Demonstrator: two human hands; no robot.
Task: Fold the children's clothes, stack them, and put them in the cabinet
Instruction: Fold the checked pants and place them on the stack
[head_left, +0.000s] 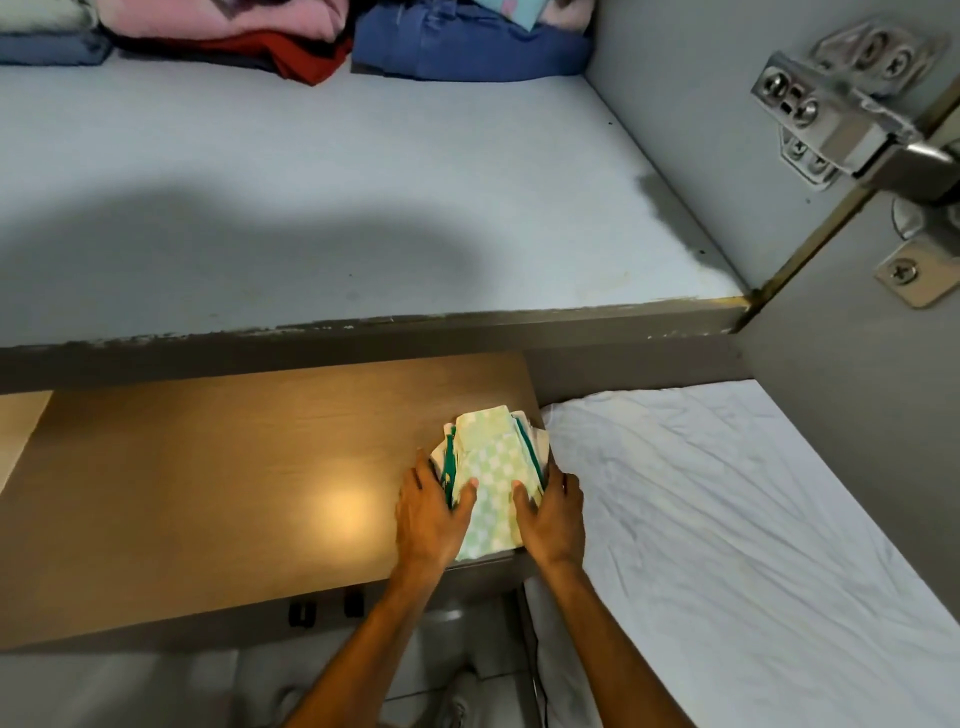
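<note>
**Inspector A:** Status of the hands?

**Inspector B:** Both are clasped on the stack of folded clothes (491, 478). The left hand (428, 514) presses the stack's left edge, thumb laid over the top layer. The right hand (551, 512) holds the opposite edge, thumb likewise on top, fingers wrapped down the side and out of sight.

**Inspector A:** Where is the stack?

**Inspector B:** Between the two palms, resting on the wooden tabletop (208, 493), at its right end. The top garment is pale green check; a dark green trim shows at both edges beside the fingers.

**Inspector A:** Surroundings, taken from the grip?

**Inspector B:** Just beyond the right hand lies a bed with a wrinkled white sheet (727, 519). Above and past the fingertips runs the cabinet shelf (363, 208), its near part bare. At its back, well apart from the hands, sit folded pink (223, 21), red (306, 57) and blue garments (467, 52). A metal door hinge (836, 119) is mounted up and to the right.
</note>
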